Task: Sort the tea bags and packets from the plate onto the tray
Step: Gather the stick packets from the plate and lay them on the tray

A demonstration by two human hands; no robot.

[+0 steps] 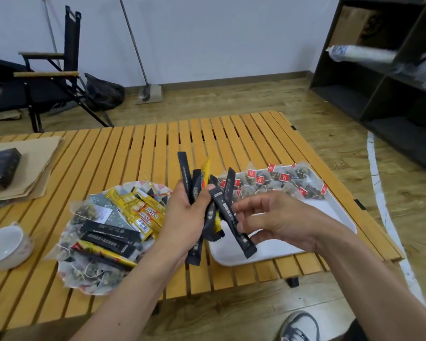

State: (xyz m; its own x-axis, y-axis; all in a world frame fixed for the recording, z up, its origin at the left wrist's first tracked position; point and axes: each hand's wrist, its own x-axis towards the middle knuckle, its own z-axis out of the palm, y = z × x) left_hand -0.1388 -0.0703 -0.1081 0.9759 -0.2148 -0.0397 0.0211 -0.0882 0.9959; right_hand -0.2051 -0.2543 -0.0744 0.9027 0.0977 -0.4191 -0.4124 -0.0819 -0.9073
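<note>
Black stick packet (233, 223) is pinched at mid-length between thumb and fingertips of the right hand (278, 220), with the remaining fingers loosely spread. Its long axis runs diagonally: the top end points up-left against the bundle (194, 185), and the bottom end points down-right over the near-left corner of the tray (330, 212). The left hand (183, 217) is curled round that bundle, several black sticks and one yellow fanned roughly upright, held between plate and tray. The right hand is the nearer to the tray, so the drop looks like a short move right and down. Whether the packet's top end is free of the left thumb cannot be told. Containers: the tray's far end carries a packed group of red-tagged tea bags (276, 180), while its near half is bare white. The plate (133, 186), left of the hands, holds yellow packets (143, 212), black sticks (111, 235) and loose tea bags — sorting judged well short of done.
</note>
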